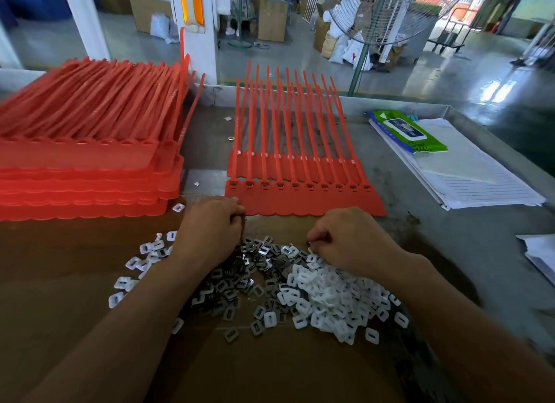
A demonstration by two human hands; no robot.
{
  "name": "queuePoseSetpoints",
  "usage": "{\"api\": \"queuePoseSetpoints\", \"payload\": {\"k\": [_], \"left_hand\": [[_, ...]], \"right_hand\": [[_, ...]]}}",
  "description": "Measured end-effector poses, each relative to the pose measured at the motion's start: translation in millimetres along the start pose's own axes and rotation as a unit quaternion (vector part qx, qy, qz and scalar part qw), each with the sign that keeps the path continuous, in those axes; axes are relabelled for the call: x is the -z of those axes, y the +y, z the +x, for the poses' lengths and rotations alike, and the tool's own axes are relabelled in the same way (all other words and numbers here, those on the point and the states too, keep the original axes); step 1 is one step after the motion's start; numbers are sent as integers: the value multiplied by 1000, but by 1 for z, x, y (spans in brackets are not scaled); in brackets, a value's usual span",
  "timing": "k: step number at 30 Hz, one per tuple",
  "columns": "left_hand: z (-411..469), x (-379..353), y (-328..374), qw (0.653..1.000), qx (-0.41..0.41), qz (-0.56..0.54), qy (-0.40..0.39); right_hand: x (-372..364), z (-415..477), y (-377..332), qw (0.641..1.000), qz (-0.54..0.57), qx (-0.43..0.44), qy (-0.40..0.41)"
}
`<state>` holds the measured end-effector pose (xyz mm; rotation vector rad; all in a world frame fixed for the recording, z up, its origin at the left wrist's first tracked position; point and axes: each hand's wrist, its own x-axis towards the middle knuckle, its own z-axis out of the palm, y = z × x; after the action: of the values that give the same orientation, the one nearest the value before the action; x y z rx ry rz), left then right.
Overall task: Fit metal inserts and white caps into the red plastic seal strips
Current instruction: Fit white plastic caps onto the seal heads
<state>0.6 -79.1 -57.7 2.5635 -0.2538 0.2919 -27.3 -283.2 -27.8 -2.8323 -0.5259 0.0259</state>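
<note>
Mid-frame, the front red plastic seal strip sheet [303, 202] shows ten slotted heads, with a second sheet [288, 165] behind it and a stack of red sheets [84, 174] at upper left. The left hand [210, 228] has curled fingers at its lower-left corner. The right hand [351, 240] curls over heaped grey metal inserts [240, 279] and white plastic caps [330, 291], both uncountable, just below. Whether either hand pinches anything, I cannot tell.

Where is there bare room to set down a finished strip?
Bare cardboard left of the white caps, below the red stack; bare table between the strip sheet and the paper pad. The middle is crowded with metal inserts.
</note>
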Motion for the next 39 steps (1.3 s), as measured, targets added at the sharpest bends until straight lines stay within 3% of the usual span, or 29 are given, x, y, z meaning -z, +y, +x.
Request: {"api": "queuePoseSetpoints", "payload": {"k": [6,15,26,39], "left_hand": [[0,1,-1,1000,-1,-3,-10],[-1,0,-3,1000,-12,-6,-15],[-1,1,-3,1000,-15,-21,0],[-1,0,-3,999,1,-34,-11]], "right_hand": [[8,4,0,997,71,-28,-7],[14,41,-14,982,174,-20,70],[-14,118,-42,975,208,-30,71],[-32,142,-48,972,216,-81,39]]}}
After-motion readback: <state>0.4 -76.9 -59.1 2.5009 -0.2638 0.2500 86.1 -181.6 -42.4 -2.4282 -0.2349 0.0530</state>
